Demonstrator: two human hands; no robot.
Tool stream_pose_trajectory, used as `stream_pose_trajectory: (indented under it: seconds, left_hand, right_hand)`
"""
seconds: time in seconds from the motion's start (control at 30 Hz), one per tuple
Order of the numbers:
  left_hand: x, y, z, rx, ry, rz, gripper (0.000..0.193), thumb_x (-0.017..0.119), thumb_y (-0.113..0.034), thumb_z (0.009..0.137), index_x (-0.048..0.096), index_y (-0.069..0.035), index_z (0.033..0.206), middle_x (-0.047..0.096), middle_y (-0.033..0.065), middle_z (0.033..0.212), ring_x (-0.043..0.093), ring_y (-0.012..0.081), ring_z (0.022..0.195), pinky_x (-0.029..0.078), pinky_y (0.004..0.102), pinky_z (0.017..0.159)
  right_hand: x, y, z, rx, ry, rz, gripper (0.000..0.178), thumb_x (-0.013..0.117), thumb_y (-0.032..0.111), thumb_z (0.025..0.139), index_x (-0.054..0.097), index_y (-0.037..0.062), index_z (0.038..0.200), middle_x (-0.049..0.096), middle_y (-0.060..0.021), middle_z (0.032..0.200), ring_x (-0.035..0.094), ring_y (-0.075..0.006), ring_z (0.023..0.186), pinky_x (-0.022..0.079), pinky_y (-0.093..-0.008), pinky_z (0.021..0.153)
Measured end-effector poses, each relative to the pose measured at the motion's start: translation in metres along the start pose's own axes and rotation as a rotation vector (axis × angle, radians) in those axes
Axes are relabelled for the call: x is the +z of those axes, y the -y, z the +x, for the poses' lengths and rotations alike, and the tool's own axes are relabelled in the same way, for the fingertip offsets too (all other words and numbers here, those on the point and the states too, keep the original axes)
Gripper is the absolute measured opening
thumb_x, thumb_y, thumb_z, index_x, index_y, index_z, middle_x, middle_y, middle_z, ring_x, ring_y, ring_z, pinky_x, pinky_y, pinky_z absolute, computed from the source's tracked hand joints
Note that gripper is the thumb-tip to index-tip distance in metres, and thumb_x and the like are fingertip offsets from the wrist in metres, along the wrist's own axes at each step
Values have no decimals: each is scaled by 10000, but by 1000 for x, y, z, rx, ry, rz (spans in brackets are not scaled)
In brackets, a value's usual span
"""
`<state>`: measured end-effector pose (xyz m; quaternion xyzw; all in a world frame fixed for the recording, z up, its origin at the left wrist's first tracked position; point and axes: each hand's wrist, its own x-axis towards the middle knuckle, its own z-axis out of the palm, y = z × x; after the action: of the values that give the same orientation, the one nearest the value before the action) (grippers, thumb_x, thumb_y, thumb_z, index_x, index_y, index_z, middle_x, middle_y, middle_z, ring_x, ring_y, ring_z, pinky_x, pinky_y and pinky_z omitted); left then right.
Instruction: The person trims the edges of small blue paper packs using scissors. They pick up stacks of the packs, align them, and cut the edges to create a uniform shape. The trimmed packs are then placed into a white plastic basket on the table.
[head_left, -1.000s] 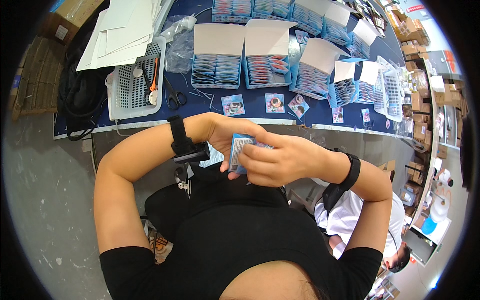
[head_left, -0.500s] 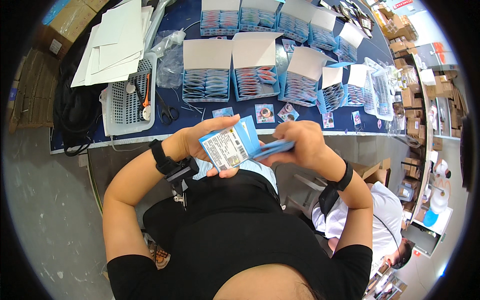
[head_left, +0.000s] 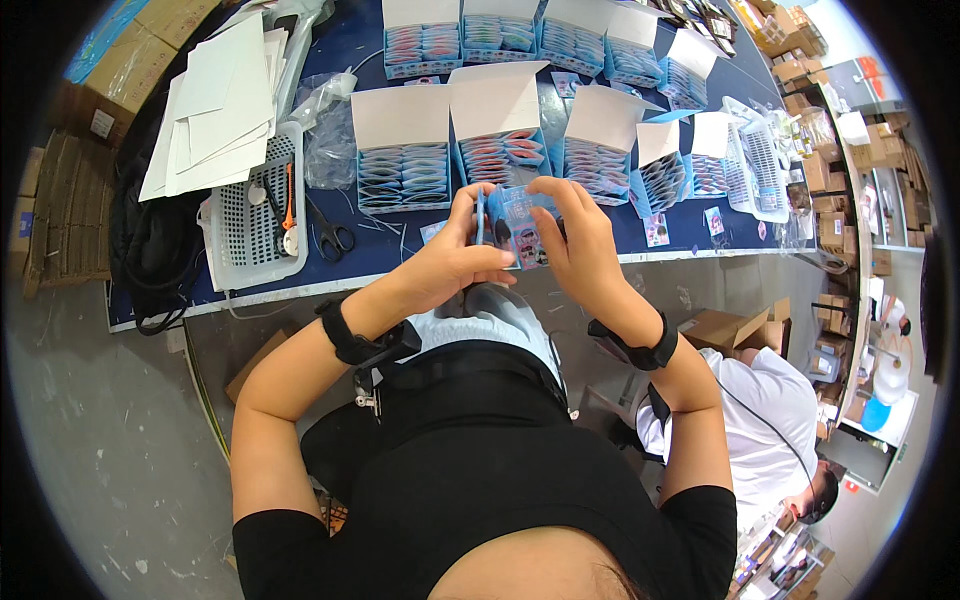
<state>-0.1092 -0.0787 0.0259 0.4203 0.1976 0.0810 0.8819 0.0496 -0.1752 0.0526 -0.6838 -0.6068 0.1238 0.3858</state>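
A small, flat blue printed packet (head_left: 522, 236) with little pictures on its face is held between my hands at the table's front edge. My left hand (head_left: 462, 255) closes on its left side, thumb across the lower part. Another thin blue edge stands upright within that grip; whether it belongs to the same packet I cannot tell. My right hand (head_left: 578, 243) pinches the packet's upper right part with bent fingers. Just beyond my hands, open blue boxes with white lids, such as the box at left (head_left: 404, 178) and the middle box (head_left: 503, 155), hold rows of similar packets.
White baskets stand left (head_left: 258, 210) and right (head_left: 757, 175). Scissors (head_left: 331, 236) lie beside the left basket, and white sheets (head_left: 215, 110) are stacked behind it. More filled boxes (head_left: 420, 45) line the back. A person in white (head_left: 755, 420) sits at my right.
Both hands have moved up and away from my body toward the table. The packet has turned, so its white label no longer shows. My right hand has come over its face.
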Motion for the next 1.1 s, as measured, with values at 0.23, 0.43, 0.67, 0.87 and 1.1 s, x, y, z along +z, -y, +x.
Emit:
stream_pose_trajectory:
  seconds: [0.23, 0.43, 0.67, 0.87, 1.1]
  left_hand:
    - [18, 1, 8, 277, -349, 747, 876, 800, -273, 600, 316, -67, 1301, 542, 191, 1076, 608, 281, 917, 496, 361, 780]
    - [19, 6, 12, 394, -433, 1102, 1037, 764, -278, 571, 192, -33, 1400, 469, 287, 1230, 580, 434, 978, 486, 419, 830]
    - [1, 4, 7, 350, -26, 666, 1354, 887, -156, 562, -126, -154, 1460, 166, 217, 1475, 377, 303, 1276, 431, 408, 964]
    - [-1, -7, 0, 171, 274, -268, 1134, 814, -395, 628, 108, -98, 1464, 320, 160, 1418, 399, 270, 1277, 343, 385, 1053]
    - [7, -16, -4, 157, 435, -361, 1291, 876, -364, 512, 47, -120, 1472, 211, 139, 1480, 314, 313, 1335, 321, 422, 1074]
  right_hand:
    - [0, 4, -7, 317, 113, 332, 353, 569, 189, 862, 477, 21, 1158, 565, -179, 1039, 574, -288, 907, 442, -349, 791]
    - [16, 2, -9, 188, 78, 226, 641, 679, 306, 772, 385, -7, 1247, 495, -218, 1164, 534, -329, 1042, 417, -361, 887]
    - [14, -23, -16, 82, 28, 435, 643, 596, 67, 816, 230, 11, 1342, 415, -174, 1242, 460, -265, 1125, 364, -353, 955]
    - [17, 6, -14, -245, 28, 500, 692, 595, 72, 836, 169, -12, 1375, 402, -201, 1225, 451, -278, 1075, 342, -392, 959]
    - [14, 20, -9, -357, 30, 256, 641, 662, 192, 791, 327, 5, 1305, 475, -206, 1212, 473, -365, 1054, 368, -435, 877]
